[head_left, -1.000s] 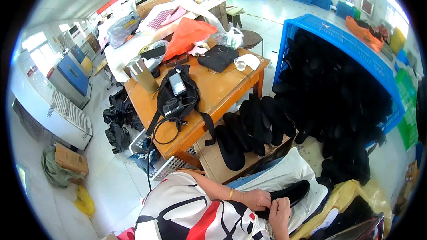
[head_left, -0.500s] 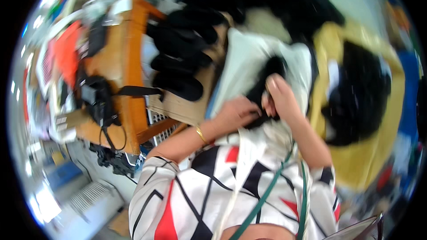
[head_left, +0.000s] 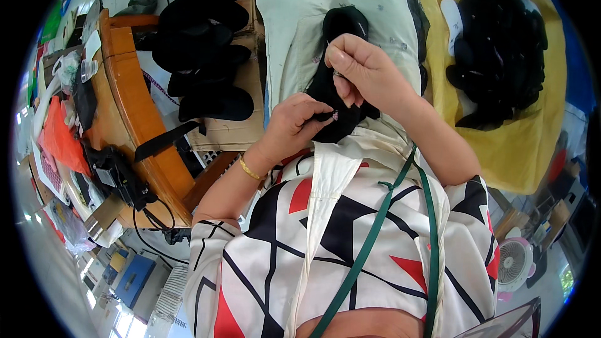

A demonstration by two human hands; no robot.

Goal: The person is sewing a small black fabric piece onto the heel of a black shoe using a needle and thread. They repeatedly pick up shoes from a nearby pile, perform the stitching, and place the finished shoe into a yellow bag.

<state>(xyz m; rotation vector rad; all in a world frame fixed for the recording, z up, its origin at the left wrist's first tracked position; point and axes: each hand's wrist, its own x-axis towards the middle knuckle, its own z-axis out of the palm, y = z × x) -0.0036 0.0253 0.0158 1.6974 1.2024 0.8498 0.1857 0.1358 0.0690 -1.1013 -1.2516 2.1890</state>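
Observation:
A soft black shoe-shaped cloth piece (head_left: 320, 84) lies lengthwise on a pale cushion (head_left: 285, 31) in my lap. With thumb and fingers, my left hand (head_left: 293, 124) pinches its near edge, where a tiny pinkish spot shows at the fingertips. My right hand (head_left: 369, 72) is raised just above the piece, thumb pressed to the curled fingers. Whatever sits in that pinch is too small to make out. A ring-like glint shows by the right fingers.
Several black shoe-shaped pieces (head_left: 216, 103) lie on a cardboard box (head_left: 235, 131) at left, beside a wooden table (head_left: 119, 81) holding a black device with a cable (head_left: 113, 175). At right, a yellow sack (head_left: 532, 144) bears a black pile (head_left: 501, 56) and a white sole-shaped piece (head_left: 451, 25).
The view has shifted and sharpened. My hands, close together over the black piece before, are now farther apart: the right is lifted away from the left, which pinches the near edge.

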